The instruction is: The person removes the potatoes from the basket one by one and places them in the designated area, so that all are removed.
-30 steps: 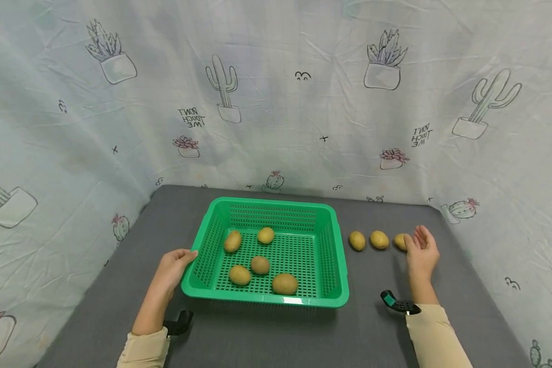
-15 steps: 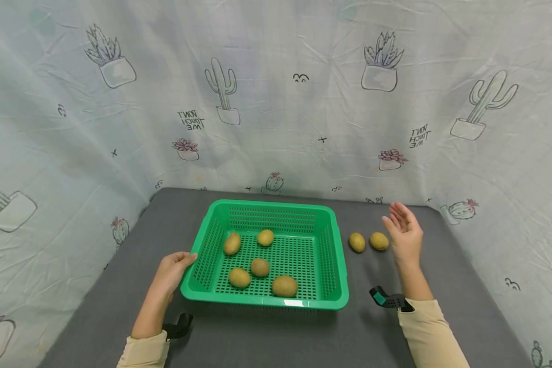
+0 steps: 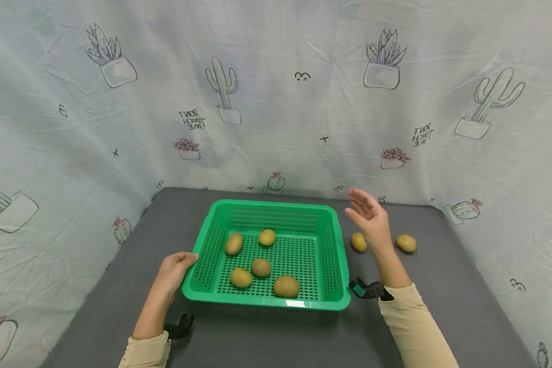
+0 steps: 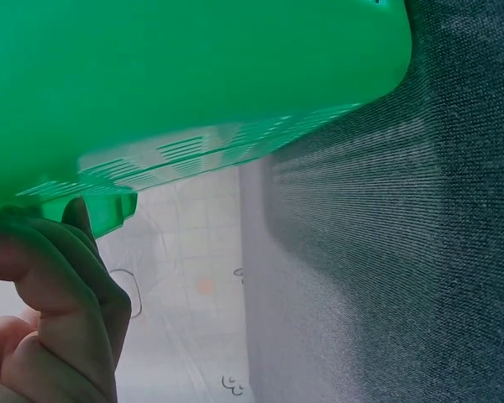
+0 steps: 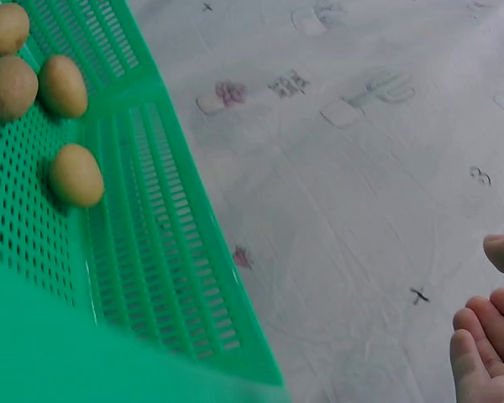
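Five potatoes are already in the green plastic basket, centre frame; at least two more potatoes are left outside, at right. The left hand pinches the basket's edge; the right hand, thumb and fingers apart, holds nothing visible.

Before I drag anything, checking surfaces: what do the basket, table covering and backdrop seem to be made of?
Green basket: probably molded plastic, semi-gloss, with a bright highlight on its front edge.
Grey table covering: likely woven fabric, matte; the left wrist view shows fine weave.
Patterned backdrop: thin, creased, slightly shiny sheet, perhaps plastic or synthetic cloth; can't tell which.
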`<action>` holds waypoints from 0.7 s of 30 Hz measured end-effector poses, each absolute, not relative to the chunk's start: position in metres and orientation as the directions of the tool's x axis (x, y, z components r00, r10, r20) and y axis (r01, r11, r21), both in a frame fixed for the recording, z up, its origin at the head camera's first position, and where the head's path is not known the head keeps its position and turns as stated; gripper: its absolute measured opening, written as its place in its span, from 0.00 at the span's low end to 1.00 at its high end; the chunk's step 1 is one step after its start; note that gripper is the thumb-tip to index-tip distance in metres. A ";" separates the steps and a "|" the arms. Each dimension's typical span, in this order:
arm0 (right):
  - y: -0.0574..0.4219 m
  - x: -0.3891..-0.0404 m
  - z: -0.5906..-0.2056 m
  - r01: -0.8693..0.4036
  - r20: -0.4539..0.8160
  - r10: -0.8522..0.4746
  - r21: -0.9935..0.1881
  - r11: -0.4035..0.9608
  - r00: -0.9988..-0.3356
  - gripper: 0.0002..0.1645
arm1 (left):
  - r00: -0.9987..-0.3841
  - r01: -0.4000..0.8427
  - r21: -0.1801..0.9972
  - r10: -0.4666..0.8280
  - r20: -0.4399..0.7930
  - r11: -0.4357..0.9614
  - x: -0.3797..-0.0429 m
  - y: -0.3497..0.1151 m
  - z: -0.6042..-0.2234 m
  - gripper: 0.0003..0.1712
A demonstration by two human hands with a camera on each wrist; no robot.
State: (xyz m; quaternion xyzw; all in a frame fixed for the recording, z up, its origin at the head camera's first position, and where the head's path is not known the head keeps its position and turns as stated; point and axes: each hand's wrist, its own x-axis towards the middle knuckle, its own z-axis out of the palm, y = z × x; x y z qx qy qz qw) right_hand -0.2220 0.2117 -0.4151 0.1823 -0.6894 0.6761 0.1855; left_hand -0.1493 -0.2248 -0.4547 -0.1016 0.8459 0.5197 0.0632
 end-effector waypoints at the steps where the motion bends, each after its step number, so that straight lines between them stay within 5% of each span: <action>1: 0.208 -0.223 -0.415 -0.511 0.511 -0.023 -0.859 0.023 -0.860 0.30 | -0.972 -0.236 0.867 -0.104 -0.212 0.439 -0.150 -0.225 -0.455 0.27; 9: 0.186 -0.237 -0.415 -0.523 0.497 -0.217 -0.848 0.086 -0.840 0.30 | -0.972 -0.235 0.869 -0.109 -0.208 0.435 -0.154 -0.226 -0.450 0.26; 21: 0.160 -0.246 -0.424 -0.382 0.228 -0.583 -0.911 0.155 -0.780 0.31 | -0.964 -0.267 0.870 -0.114 -0.241 0.414 -0.153 -0.226 -0.453 0.25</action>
